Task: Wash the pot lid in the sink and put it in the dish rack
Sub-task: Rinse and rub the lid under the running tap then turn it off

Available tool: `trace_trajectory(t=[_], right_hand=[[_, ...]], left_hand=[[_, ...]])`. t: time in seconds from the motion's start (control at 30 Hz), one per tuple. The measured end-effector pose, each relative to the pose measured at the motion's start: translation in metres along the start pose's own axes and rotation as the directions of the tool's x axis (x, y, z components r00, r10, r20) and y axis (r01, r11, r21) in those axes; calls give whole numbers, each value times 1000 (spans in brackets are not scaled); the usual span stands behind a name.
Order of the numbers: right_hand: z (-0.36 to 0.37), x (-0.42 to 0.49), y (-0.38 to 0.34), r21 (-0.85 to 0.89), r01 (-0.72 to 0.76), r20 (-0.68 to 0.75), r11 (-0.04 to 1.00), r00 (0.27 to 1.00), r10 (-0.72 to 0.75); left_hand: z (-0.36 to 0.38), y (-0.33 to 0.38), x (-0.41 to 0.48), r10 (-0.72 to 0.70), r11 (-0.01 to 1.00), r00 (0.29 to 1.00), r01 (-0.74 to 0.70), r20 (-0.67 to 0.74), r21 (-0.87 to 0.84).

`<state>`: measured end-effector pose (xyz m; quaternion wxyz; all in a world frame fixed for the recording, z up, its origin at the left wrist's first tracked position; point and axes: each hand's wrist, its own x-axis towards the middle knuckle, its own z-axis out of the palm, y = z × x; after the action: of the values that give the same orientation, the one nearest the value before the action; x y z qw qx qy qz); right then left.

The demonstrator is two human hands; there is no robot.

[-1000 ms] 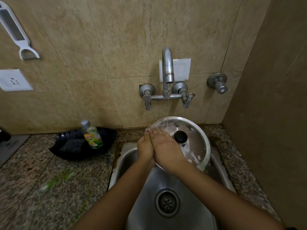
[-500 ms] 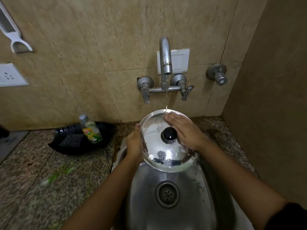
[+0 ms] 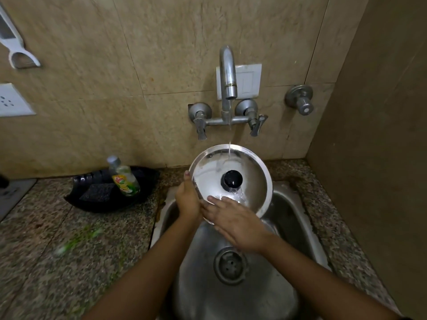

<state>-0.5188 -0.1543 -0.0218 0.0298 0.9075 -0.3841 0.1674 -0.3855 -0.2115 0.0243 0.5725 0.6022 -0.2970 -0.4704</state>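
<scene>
A steel pot lid (image 3: 249,167) is held tilted above the back of the steel sink (image 3: 291,218), its domed top and black knob (image 3: 232,178) facing the camera. A thin stream of water (image 3: 229,125) falls from the wall-mounted tap (image 3: 227,72) onto the lid's upper rim and runs down past the knob. The left hand (image 3: 188,197) grips the lid's left edge, thumb lying over the rim and fingers tucked behind it. The right hand (image 3: 233,221) lies open and flat, its fingers spread across the lid's lower face where the water pools. Both forearms reach up from the bottom of the view over the sink's drain (image 3: 230,265). To the left, on the speckled granite counter (image 3: 69,245), a black tray (image 3: 108,204) holds a dish soap bottle (image 3: 123,177) leaning on its side beside a dark scrub pad (image 3: 98,192). A white peeler (image 3: 15,46) hangs on the tiled wall at upper left, above a socket plate (image 3: 12,100).
</scene>
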Motion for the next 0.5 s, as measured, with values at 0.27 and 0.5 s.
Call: trace_trajectory(t=[0.27,0.5], right_hand=[[-26,-28,77,58,-430,-47,901,900,432],[-32,4,83,90,-378,-140,921,911,388]], left_hand=[[-15,-1,13,20,999,999,-22,42,49],[-8,-1,10,74,995,994,-78,82,57]])
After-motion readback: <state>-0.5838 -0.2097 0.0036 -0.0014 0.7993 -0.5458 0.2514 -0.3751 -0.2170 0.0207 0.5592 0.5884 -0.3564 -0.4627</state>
